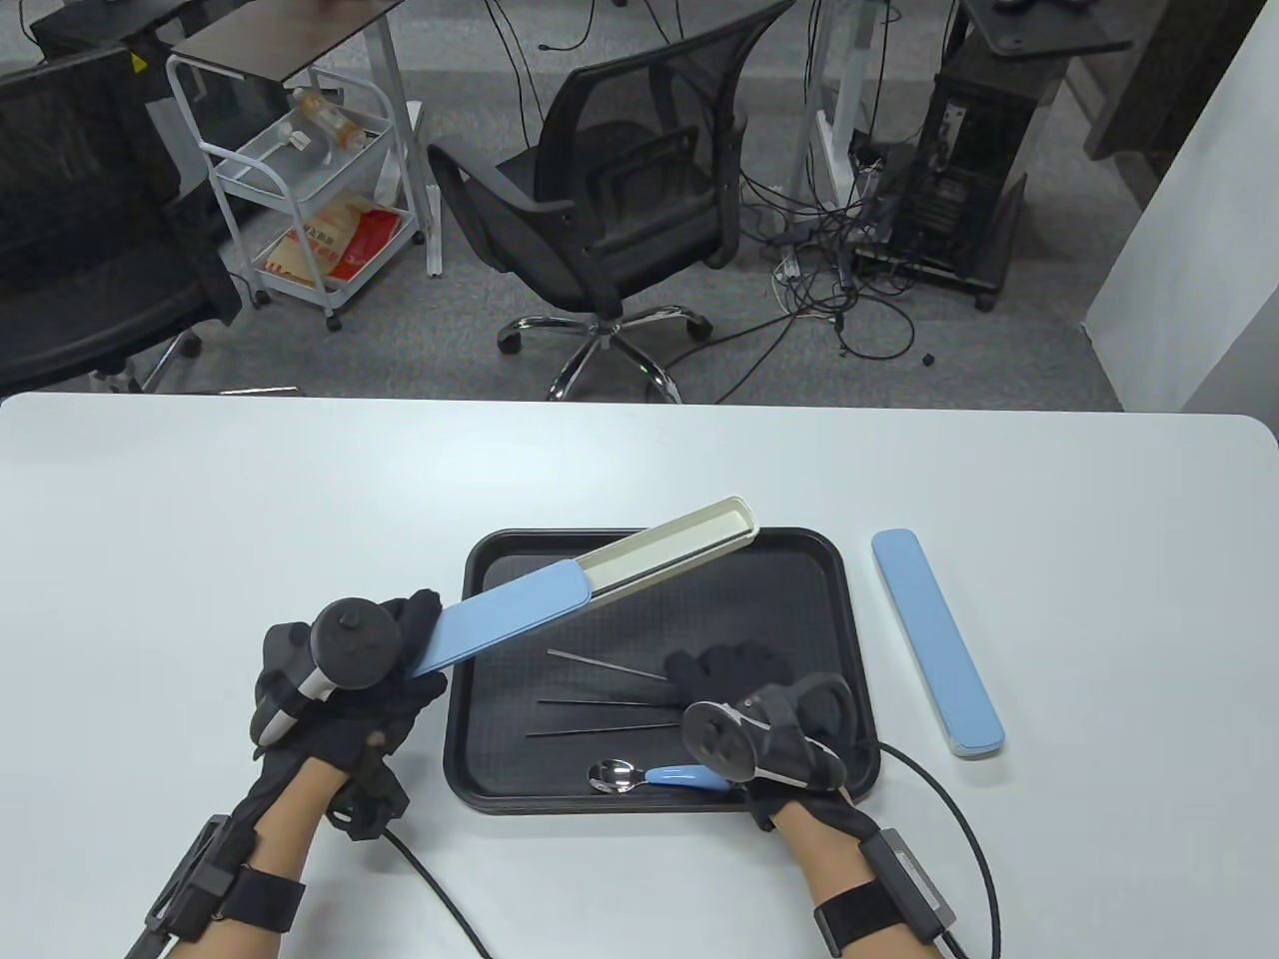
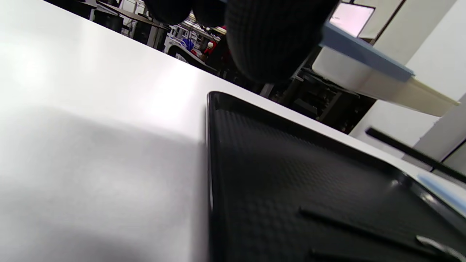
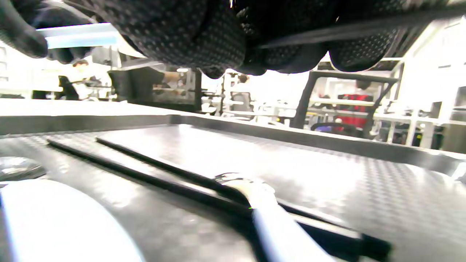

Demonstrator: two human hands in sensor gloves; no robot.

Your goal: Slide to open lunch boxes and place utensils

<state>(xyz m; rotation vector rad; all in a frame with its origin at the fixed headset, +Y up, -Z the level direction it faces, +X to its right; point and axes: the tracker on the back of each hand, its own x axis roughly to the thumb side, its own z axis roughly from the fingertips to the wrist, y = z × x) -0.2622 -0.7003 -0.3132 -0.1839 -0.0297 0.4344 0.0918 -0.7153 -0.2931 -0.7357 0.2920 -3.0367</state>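
My left hand (image 1: pixel 425 624) grips the near end of a slim lunch box and holds it tilted above the black tray (image 1: pixel 849 639). Its blue lid (image 1: pixel 510 614) is slid part way back, so the cream base (image 1: pixel 679 549) lies open toward the far right. The left wrist view shows the lid (image 2: pixel 364 47) and base (image 2: pixel 418 96) under my fingers (image 2: pixel 269 36). My right hand (image 1: pixel 699 667) is low over the tray and pinches the end of a thin metal chopstick (image 1: pixel 605 665), which also shows in the right wrist view (image 3: pixel 346 31). Two more thin sticks (image 1: pixel 600 703) and a blue-handled spoon (image 1: pixel 649 775) lie in the tray.
A second blue lunch box (image 1: pixel 934 639), closed, lies on the white table to the right of the tray. Glove cables trail off the table's near edge. An office chair (image 1: pixel 620 190) and a cart (image 1: pixel 300 170) stand beyond the far edge.
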